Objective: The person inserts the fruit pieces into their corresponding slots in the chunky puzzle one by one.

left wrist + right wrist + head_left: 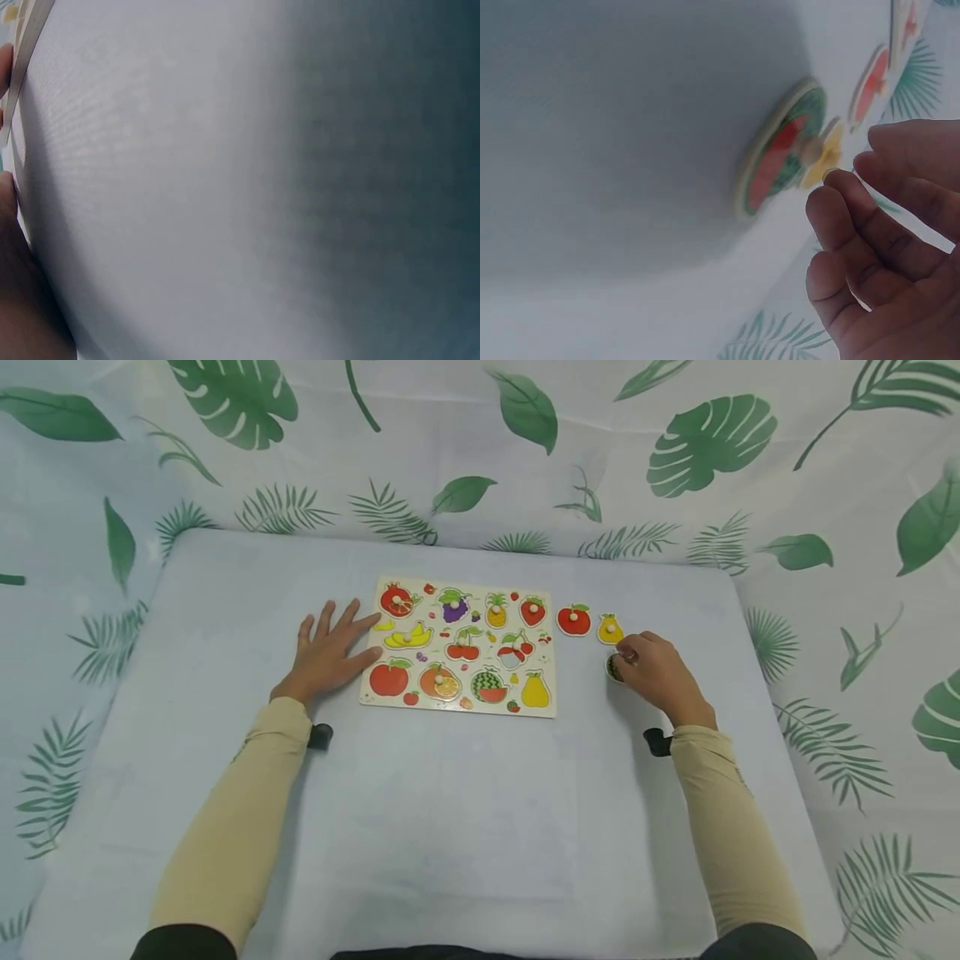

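Observation:
A fruit puzzle board (pixel 457 647) lies on the white-covered table. My left hand (pixel 327 652) rests at its left edge, fingers spread and the thumb and a fingertip right at the rim. In the left wrist view, only parts of the fingers (pixel 6 67) show beside the board's edge (pixel 28 45). My right hand (pixel 663 675) is over a round watermelon puzzle piece (pixel 784 146), mostly hidden beneath it in the head view. The right wrist view shows loosely bent fingers (pixel 832 217) close to the piece's wooden knob (pixel 808 150), with a small gap between.
An apple piece (pixel 573 620) and a pear piece (pixel 611 628) lie right of the board, just beyond my right hand. Pictures of several fruits fill the board, some with knobs. Behind the table (pixel 450 827) hangs a leaf-patterned cloth (pixel 600 435).

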`<action>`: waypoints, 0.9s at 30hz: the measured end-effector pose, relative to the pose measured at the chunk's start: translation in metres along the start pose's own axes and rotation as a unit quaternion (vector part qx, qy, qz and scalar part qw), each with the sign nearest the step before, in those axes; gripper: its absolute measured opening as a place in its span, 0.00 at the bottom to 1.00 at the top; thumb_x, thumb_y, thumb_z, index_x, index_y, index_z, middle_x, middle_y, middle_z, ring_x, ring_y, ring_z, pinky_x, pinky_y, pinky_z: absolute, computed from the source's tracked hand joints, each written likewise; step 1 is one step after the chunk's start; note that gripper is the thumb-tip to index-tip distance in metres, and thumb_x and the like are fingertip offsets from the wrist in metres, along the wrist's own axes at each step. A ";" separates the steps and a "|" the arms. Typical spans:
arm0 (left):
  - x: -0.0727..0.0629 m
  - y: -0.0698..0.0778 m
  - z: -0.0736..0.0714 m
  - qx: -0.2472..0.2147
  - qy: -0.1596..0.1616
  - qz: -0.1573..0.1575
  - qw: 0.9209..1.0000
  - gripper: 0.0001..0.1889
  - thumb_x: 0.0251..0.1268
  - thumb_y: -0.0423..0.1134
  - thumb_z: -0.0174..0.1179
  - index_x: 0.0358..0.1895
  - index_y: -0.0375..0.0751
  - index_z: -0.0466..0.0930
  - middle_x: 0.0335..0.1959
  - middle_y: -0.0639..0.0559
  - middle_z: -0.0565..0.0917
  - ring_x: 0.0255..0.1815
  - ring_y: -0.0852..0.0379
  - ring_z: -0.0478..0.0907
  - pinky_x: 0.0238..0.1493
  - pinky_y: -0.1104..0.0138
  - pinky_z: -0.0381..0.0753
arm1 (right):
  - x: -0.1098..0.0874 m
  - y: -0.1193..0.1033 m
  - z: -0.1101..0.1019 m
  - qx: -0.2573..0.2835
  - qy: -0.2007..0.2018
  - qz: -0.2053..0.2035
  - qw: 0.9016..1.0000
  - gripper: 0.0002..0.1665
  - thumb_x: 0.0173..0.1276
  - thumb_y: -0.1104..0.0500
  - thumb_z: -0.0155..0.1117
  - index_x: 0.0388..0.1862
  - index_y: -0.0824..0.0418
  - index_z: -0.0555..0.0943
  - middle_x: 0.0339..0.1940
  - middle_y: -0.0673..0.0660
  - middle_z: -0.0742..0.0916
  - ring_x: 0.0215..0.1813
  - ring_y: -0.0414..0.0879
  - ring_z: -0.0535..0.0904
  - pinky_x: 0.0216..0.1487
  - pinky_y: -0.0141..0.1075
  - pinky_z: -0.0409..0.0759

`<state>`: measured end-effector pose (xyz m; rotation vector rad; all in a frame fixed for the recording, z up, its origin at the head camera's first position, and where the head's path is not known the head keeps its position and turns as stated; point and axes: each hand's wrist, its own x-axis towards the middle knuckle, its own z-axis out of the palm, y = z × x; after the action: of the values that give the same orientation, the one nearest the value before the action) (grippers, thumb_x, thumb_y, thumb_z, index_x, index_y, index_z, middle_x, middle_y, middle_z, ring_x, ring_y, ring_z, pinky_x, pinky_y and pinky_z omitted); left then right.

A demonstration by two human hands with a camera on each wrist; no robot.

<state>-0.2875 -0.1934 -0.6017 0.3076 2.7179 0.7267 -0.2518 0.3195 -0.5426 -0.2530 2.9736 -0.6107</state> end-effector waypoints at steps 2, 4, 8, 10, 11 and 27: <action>-0.001 0.000 -0.001 -0.002 0.001 0.001 1.000 0.40 0.80 0.62 0.53 0.88 0.54 0.54 0.90 0.46 0.38 0.87 0.43 0.19 0.80 0.44 0.16 | -0.001 0.005 0.000 0.001 -0.001 0.002 1.000 0.13 0.75 0.69 0.63 0.52 0.77 0.84 0.47 0.72 0.85 0.50 0.65 0.82 0.51 0.58 0.84; -0.002 -0.001 -0.002 -0.003 0.001 0.001 1.000 0.40 0.80 0.62 0.53 0.88 0.54 0.54 0.90 0.46 0.38 0.87 0.43 0.19 0.80 0.44 0.16 | -0.003 0.010 0.001 -0.001 0.000 0.004 1.000 0.12 0.74 0.69 0.64 0.52 0.77 0.84 0.46 0.72 0.85 0.48 0.64 0.81 0.49 0.57 0.83; -0.001 -0.001 -0.002 -0.003 0.001 0.003 1.000 0.40 0.81 0.62 0.51 0.88 0.54 0.54 0.90 0.46 0.38 0.87 0.43 0.19 0.80 0.44 0.16 | -0.006 0.016 0.005 -0.003 0.005 0.006 1.000 0.12 0.74 0.69 0.66 0.51 0.78 0.85 0.45 0.72 0.85 0.47 0.64 0.80 0.49 0.57 0.82; -0.001 -0.002 -0.001 -0.004 0.003 0.004 1.000 0.40 0.81 0.62 0.51 0.88 0.55 0.54 0.91 0.47 0.38 0.87 0.43 0.19 0.80 0.44 0.16 | -0.008 0.018 0.006 0.000 0.007 0.009 1.000 0.12 0.74 0.69 0.66 0.51 0.78 0.85 0.45 0.72 0.85 0.48 0.64 0.80 0.50 0.57 0.82; -0.001 -0.002 -0.001 -0.005 0.003 0.004 1.000 0.40 0.81 0.62 0.51 0.88 0.55 0.54 0.91 0.47 0.38 0.87 0.43 0.19 0.80 0.44 0.16 | -0.008 0.019 0.007 0.001 0.007 0.009 1.000 0.12 0.74 0.69 0.67 0.50 0.77 0.85 0.45 0.72 0.85 0.48 0.64 0.80 0.51 0.58 0.82; 0.001 -0.002 0.001 -0.006 0.004 0.000 1.000 0.39 0.81 0.62 0.52 0.88 0.56 0.54 0.91 0.48 0.38 0.87 0.45 0.19 0.80 0.45 0.15 | -0.009 0.018 0.017 0.007 0.014 0.029 0.999 0.11 0.74 0.70 0.66 0.51 0.76 0.84 0.46 0.71 0.84 0.47 0.63 0.79 0.50 0.57 0.83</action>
<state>-0.2881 -0.1946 -0.6036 0.3039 2.7197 0.7444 -0.2439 0.3311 -0.5653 -0.1568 2.9892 -0.6339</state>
